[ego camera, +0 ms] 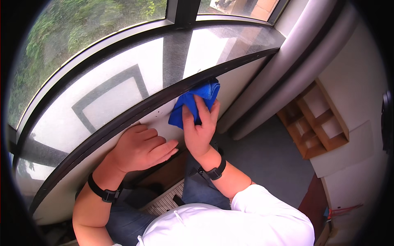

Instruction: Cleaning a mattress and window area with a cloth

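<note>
My right hand (201, 124) grips a folded blue cloth (187, 106) and presses it to the white wall (164, 112) just under the dark edge (144, 106) of the windowsill. Small dark specks mark the wall to the left of the cloth. My left hand (144, 147) rests against the same wall below the sill, fingers loosely bent, with nothing seen in it. Its palm is turned away from view. The glossy sill top (114, 86) reflects the window frame and light.
Windows (92, 33) with dark frames rise behind the sill, greenery outside. A grey curtain (286, 58) hangs at the right end. Beyond it, a wooden cubby shelf (317, 120) is fixed to the wall above grey flooring (264, 156). A striped surface (164, 200) lies near my legs.
</note>
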A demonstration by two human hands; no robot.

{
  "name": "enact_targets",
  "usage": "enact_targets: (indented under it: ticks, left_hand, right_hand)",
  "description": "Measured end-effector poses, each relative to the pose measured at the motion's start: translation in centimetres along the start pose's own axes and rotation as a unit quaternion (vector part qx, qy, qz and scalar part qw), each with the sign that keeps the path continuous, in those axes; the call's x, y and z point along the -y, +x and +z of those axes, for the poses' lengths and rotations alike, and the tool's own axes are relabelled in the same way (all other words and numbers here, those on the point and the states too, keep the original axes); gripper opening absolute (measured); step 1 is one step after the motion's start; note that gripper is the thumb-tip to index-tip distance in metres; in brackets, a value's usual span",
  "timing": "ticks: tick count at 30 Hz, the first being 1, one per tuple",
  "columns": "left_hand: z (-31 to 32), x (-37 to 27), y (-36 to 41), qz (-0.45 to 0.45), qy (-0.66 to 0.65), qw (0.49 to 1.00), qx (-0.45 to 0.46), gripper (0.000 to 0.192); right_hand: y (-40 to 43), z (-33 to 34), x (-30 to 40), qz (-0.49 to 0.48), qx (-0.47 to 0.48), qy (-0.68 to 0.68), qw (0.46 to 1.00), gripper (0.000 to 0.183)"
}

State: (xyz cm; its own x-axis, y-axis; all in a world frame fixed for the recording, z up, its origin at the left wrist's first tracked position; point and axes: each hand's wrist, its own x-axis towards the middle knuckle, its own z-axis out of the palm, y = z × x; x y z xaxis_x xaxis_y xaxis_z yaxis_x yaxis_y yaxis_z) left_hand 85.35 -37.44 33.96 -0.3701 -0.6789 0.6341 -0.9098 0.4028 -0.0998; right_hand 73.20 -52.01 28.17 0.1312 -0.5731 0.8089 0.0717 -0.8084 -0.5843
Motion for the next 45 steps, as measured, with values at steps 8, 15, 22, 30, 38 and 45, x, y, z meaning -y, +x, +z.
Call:
enact_targets:
  ticks: [8, 15, 22, 30, 38, 45]
  left_hand:
    - [0.1, 0.5, -0.3, 0.028, -0.070, 0.995, -0.072, 0.046]
    - [-1.1, 0.1, -0.8, 0.019, -0.030, 0.999, -0.013, 0.050]
    - [0.1, 0.4, -0.4, 0.022, -0.079, 0.991, -0.109, 0.049]
    - [-1.1, 0.2, -0.9, 0.020, -0.029, 0.999, -0.041, 0.046]
    - [0.0, 0.1, -1.5, 0.010, -0.065, 0.992, -0.104, 0.038]
    - [-0.8, -0.4, -2.1, -0.021, -0.001, 0.995, -0.094, 0.025]
  right_hand:
    - [-3.2, 0.7, 0.6, -0.110, 0.131, 0.032, 0.985, 0.040]
    - [-2.2, 0.4, -0.1, -0.026, 0.035, -0.021, 0.999, 0.036]
    - [-5.8, 1.7, 0.8, -0.029, 0.161, 0.057, 0.985, 0.037]
    - [-2.6, 1.5, 1.7, -0.040, 0.050, 0.017, 0.998, 0.036]
    - [-5.8, 1.9, 2.8, -0.098, 0.156, -0.065, 0.981, 0.029]
    - [-5.9, 1.8, 4.2, -0.051, 0.243, -0.029, 0.968, 0.053]
